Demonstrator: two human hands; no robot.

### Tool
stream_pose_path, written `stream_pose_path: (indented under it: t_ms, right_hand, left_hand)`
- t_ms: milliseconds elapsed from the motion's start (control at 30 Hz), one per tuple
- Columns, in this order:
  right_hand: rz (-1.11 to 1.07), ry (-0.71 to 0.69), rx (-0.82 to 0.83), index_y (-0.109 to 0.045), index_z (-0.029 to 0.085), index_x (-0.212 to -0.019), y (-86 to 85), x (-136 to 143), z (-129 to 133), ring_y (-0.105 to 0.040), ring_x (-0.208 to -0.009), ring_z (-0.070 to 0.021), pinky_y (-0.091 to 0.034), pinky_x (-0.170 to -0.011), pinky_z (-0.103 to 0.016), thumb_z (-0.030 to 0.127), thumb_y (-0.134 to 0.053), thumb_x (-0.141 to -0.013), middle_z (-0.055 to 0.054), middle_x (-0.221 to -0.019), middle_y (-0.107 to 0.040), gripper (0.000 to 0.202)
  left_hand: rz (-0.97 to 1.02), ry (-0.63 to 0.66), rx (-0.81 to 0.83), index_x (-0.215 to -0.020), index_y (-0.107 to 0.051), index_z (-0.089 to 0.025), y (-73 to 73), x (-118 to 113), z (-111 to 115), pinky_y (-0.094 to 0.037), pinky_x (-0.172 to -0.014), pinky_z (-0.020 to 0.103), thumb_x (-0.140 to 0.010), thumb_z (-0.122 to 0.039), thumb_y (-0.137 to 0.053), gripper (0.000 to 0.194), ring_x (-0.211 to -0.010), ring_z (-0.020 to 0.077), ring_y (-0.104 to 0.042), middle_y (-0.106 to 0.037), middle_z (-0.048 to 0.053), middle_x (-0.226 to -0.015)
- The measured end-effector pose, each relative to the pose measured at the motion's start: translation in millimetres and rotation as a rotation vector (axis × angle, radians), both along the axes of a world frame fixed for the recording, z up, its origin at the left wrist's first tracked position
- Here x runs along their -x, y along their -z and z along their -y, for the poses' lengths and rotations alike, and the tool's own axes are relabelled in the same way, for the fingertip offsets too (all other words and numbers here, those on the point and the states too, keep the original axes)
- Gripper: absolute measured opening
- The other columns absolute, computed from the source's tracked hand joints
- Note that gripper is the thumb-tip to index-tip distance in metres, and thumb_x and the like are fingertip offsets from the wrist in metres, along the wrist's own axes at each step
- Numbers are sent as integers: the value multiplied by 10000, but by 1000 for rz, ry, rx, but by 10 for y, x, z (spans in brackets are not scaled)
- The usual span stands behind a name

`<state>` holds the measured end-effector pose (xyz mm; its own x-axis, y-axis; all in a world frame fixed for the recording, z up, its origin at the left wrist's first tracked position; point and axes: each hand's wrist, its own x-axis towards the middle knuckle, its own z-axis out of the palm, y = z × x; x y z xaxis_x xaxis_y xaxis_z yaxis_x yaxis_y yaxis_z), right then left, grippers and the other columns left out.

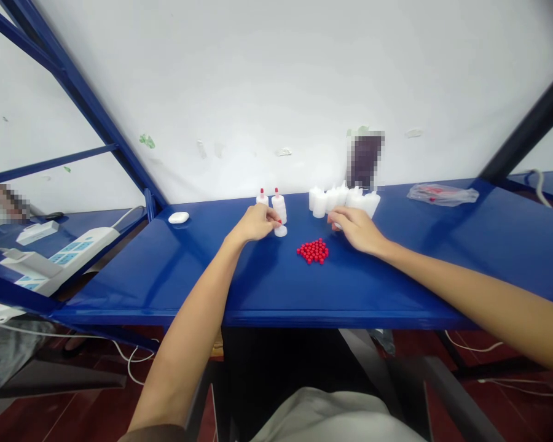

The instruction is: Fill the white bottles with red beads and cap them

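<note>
Left hand [258,222] pinching red-tipped bottle [281,231]; right hand [357,228] curled, hold unclear; broad blue tabletop [350,291] reaches front edge [313,318].

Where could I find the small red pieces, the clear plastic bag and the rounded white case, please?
Small red pieces [314,250]: head view, middle of the pile.
Clear plastic bag [445,196]: head view, middle of its upper surface.
Rounded white case [179,217]: head view, middle of its top.

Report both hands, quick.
Left hand: closed on a red cap.
Right hand: curled beside white bottles; whether it holds anything cannot be told.
</note>
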<state>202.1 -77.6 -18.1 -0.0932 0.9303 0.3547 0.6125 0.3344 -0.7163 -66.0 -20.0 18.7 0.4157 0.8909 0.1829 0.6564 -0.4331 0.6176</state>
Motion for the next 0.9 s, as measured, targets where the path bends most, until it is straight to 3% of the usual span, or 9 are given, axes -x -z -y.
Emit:
stream_pose_path:
  t_ms: [167, 400, 700, 800, 900]
  right_hand:
    - [99, -19, -3, -604, 197, -758, 5, 5, 13, -565, -639, -183, -373, -665, -312, 423, -437, -929, -10, -661, -621, 329]
    - [49, -103, -29, -599, 192, -742, 0, 42, 39, -540, -632, -168, -371, -654, -300, 423, -403, -961, 3, -649, -573, 373]
    - [78, -129, -39, -593, 190, -695, -38, 69, 69, -533, -618, -167, -368, -648, -302, 439, -405, -955, -3, -639, -568, 407]
    - [53, -128, -44, -595, 190, -690, -58, 76, 88, -526, -609, -168, -372, -641, -305, 446, -406, -952, -7, -631, -562, 413]
    - [-22, -172, -49, -609, 189, -707, -75, 98, 121, -525, -621, -172, -388, -653, -308, 454, -395, -956, -8, -624, -549, 422]
  left_hand:
    - [-77, -101, -104, -633, -747, -180, -57, 88, 12, -498, -640, 298, -673, -103, -711, 93, -599, 184, -630, -684, 31, -594]
    - [-18, -180, -157, -747, -788, -162, -199, 156, 93, -512, -651, 303, -711, -181, -717, 82, -678, 210, -684, -740, 52, -683]
    - [-35, -163, -104, -701, -768, -167, -131, 174, 39, -524, -719, 319, -716, -169, -716, 54, -701, 204, -684, -740, 51, -689]
    - [175, -81, -165, -799, -760, -151, -120, 68, 84, -542, -725, 311, -754, -228, -736, 92, -730, 189, -690, -756, 70, -776]
    - [443, 150, -207, -901, -740, -143, -62, -204, 215, -565, -764, 300, -791, -305, -747, 196, -793, 168, -700, -765, 81, -904]
